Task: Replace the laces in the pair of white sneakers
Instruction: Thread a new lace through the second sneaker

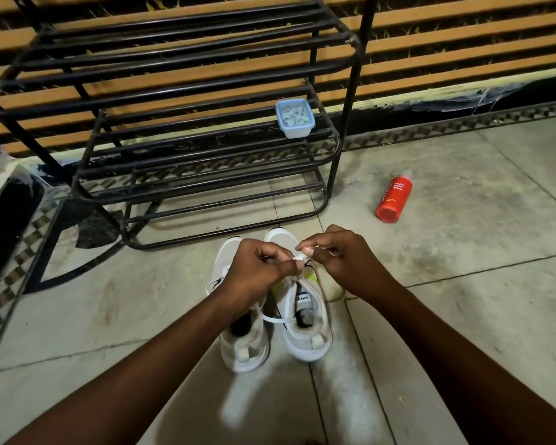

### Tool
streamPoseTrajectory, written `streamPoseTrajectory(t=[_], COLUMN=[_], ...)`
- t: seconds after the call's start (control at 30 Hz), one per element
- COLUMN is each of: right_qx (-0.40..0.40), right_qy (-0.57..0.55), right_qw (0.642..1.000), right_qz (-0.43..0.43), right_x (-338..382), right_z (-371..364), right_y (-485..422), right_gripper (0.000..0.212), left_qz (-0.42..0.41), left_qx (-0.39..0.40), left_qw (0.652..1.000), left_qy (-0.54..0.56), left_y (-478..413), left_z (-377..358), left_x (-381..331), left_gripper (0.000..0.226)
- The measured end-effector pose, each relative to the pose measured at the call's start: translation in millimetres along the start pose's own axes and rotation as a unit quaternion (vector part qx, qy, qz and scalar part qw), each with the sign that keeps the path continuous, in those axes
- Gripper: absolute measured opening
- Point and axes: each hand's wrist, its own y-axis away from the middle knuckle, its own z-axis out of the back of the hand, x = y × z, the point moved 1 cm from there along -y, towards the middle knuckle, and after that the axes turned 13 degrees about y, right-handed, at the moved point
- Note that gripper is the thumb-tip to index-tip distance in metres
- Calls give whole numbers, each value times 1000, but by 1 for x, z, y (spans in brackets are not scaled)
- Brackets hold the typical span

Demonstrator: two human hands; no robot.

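Note:
Two white sneakers stand side by side on the tiled floor, toes pointing away from me: the left sneaker point(243, 343) and the right sneaker point(305, 335). Both my hands hover over the right sneaker's lacing. My left hand point(260, 268) and my right hand point(341, 256) are each pinched on the white lace point(272, 319), meeting at a small knot or lace end between the fingertips. A loop of that lace hangs across the right sneaker's opening. My left hand hides the left sneaker's lacing.
A black metal shoe rack point(180, 130) stands just beyond the sneakers, with a small lidded plastic box point(295, 118) on one shelf. A red bottle point(394, 200) lies on the floor at the right. A slatted wall runs behind.

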Motion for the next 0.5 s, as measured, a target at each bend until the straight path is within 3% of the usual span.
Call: streamPoseTrajectory(t=[0.2,0.33,0.43,0.5], right_qx=[1,-23,-44,-66], right_qy=[15,99,251,293], right_qw=[1000,992,954,938], right_qz=[1,70,154,175], right_x=[1,5,12,14], right_z=[-2,-1,-6,-9], right_y=[-7,-6,-1,2], right_gripper=[16,13,9,10], left_qz=[-36,-21,7,10], left_qx=[-26,-25,-23,-38], left_qw=[995,997,998,998], left_qy=[-88,-64,-58,-56], left_y=[0,-3,-2,0], left_z=[-1,2,1,0], left_x=[7,11,15,16], left_gripper=[37,25,17,15])
